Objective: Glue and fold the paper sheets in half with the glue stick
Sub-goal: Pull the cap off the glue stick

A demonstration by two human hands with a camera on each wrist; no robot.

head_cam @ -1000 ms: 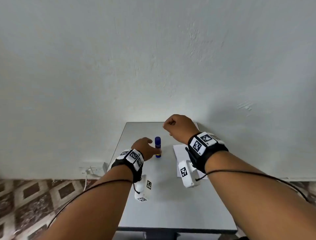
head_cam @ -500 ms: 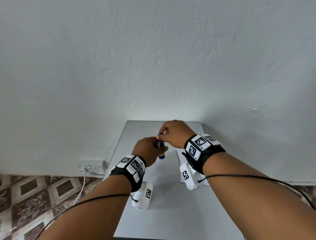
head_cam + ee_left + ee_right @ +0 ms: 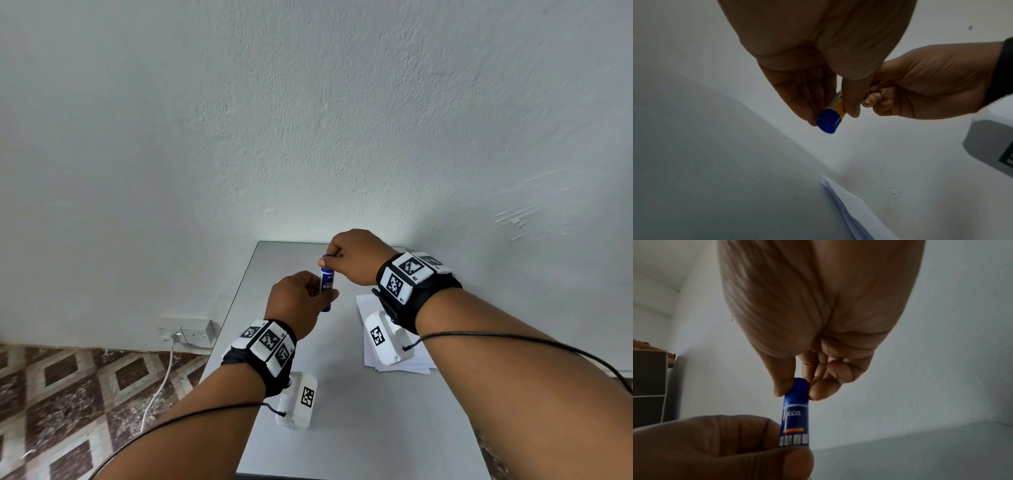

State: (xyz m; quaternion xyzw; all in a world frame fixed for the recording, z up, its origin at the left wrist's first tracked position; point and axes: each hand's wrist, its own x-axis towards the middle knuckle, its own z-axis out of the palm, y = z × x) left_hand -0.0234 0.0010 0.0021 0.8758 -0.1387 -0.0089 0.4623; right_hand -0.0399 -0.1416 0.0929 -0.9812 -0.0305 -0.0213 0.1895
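Observation:
A blue glue stick point(image 3: 326, 282) point(image 3: 795, 417) is held upright above the grey table point(image 3: 342, 411). My left hand point(image 3: 301, 301) point(image 3: 830, 104) grips its lower body, thumb across the label, with the blue base point(image 3: 827, 124) poking out below. My right hand point(image 3: 346, 257) point(image 3: 797, 387) pinches the blue cap point(image 3: 797, 386) at the top between thumb and fingers. A stack of white paper sheets point(image 3: 370, 346) point(image 3: 849, 207) lies on the table to the right, partly hidden under my right wrist.
The table stands against a white wall point(image 3: 308, 137). A wall socket with a white cable point(image 3: 186, 332) sits low on the left above a patterned floor point(image 3: 85, 394). Dark furniture point(image 3: 649, 386) shows at the left in the right wrist view.
My left hand lifted the glue stick off the table. My right hand came down from above the table onto the cap and now pinches it.

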